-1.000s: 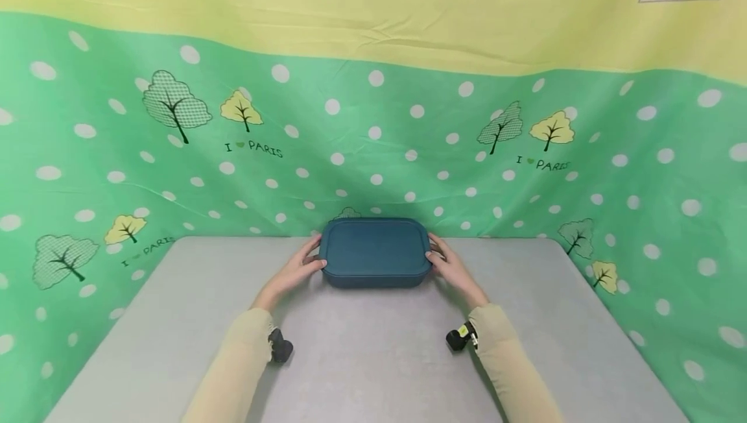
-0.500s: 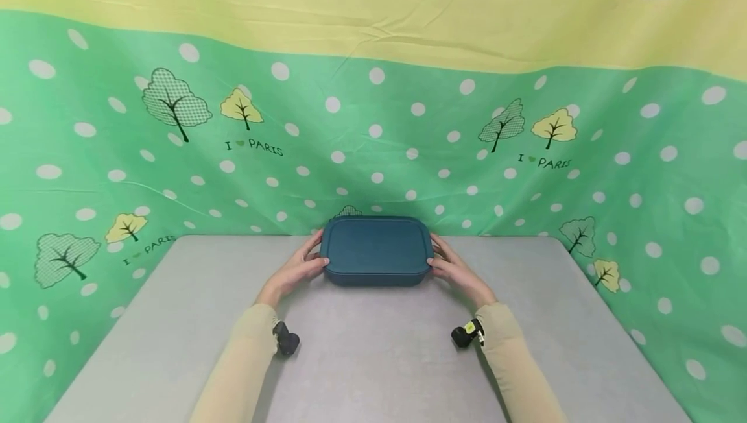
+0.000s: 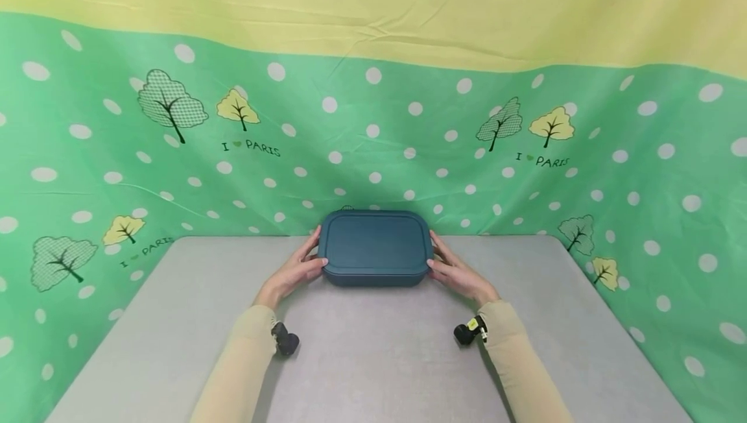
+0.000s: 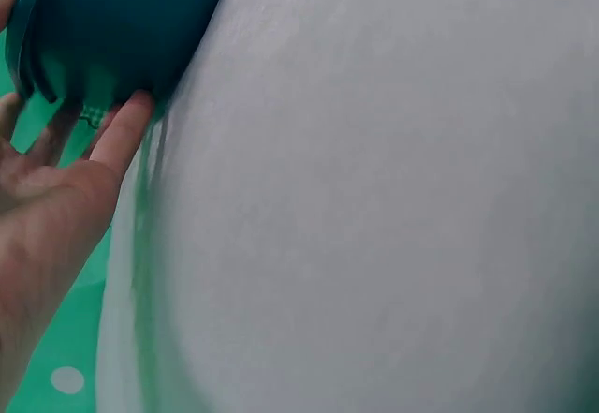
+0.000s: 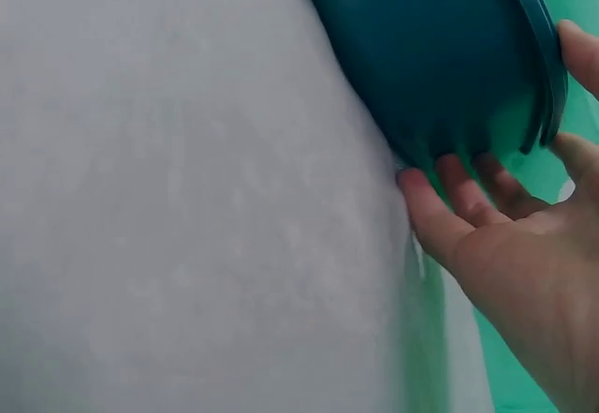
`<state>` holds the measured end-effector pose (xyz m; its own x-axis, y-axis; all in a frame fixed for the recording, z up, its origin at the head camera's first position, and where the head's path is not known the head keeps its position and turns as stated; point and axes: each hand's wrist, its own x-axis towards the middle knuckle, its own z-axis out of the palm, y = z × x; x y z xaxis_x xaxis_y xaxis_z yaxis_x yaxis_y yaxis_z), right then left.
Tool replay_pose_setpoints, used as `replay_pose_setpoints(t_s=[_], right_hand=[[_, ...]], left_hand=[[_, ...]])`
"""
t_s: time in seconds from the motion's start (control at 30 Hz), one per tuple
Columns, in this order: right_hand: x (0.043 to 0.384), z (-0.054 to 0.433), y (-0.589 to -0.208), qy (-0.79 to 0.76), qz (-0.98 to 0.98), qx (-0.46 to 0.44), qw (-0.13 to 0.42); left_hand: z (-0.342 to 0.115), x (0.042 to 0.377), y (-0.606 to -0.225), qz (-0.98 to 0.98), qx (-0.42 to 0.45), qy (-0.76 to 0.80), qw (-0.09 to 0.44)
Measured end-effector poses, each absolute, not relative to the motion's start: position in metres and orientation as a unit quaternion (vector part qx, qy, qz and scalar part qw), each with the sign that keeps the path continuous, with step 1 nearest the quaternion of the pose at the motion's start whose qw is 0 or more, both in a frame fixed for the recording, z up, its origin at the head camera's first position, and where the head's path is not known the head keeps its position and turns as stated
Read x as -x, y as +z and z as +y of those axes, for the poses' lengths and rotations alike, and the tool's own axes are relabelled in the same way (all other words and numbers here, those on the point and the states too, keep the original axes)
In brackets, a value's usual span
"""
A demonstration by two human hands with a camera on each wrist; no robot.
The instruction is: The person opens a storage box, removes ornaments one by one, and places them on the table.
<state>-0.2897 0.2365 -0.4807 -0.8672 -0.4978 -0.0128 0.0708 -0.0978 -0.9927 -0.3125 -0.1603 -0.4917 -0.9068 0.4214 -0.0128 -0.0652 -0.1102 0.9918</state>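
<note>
A dark blue lunch box (image 3: pixel 376 241) with rounded corners and a lid is at the far edge of the grey table, tipped so its lid faces me. My left hand (image 3: pixel 293 275) holds its left end, thumb at the near corner of the lid and fingers along the side. At the right end, my right hand (image 3: pixel 461 277) holds it the same way. The left wrist view shows fingertips of the left hand (image 4: pixel 65 188) at the lower side of the box (image 4: pixel 122 29). In the right wrist view, the right hand's fingertips touch the box (image 5: pixel 430 57) low down, near the tabletop.
The grey tabletop (image 3: pixel 373 358) stretches between and beside my forearms. Directly behind the box hangs a green and yellow printed curtain (image 3: pixel 373 131), which also runs along both sides of the table. A small black camera (image 3: pixel 287 340) sits at the left wrist, another camera (image 3: pixel 467 332) at the right.
The far edge of the box has risen slightly, so more of its lid faces me. Both hands keep their hold at its ends; the right wrist has shifted slightly outward.
</note>
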Motion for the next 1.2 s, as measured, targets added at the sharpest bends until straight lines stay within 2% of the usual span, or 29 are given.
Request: replay_pose_setpoints(t_s=[0.17, 0.4, 0.53, 0.7, 0.87, 1.2], right_hand=[[0.288, 0.237, -0.477, -0.697, 0.676, 0.177, 0.165], [0.272, 0.228, -0.442, -0.589, 0.783, 0.184, 0.077], [0.273, 0.227, -0.437, -0.571, 0.796, 0.196, 0.047], [0.281, 0.229, -0.448, -0.569, 0.8, 0.188, 0.018], [0.283, 0.23, -0.455, -0.584, 0.797, 0.153, 0.003], [0.273, 0.217, -0.451, -0.636, 0.756, 0.154, 0.012]], left_hand=[[-0.16, 0.313, -0.487, 0.655, -0.149, 0.722, 0.166], [-0.162, 0.302, -0.459, 0.745, -0.175, 0.636, 0.099], [-0.16, 0.294, -0.444, 0.752, -0.179, 0.629, 0.084], [-0.164, 0.304, -0.458, 0.759, -0.178, 0.622, 0.069], [-0.167, 0.308, -0.467, 0.754, -0.188, 0.626, 0.067], [-0.182, 0.303, -0.47, 0.71, -0.197, 0.671, 0.086]])
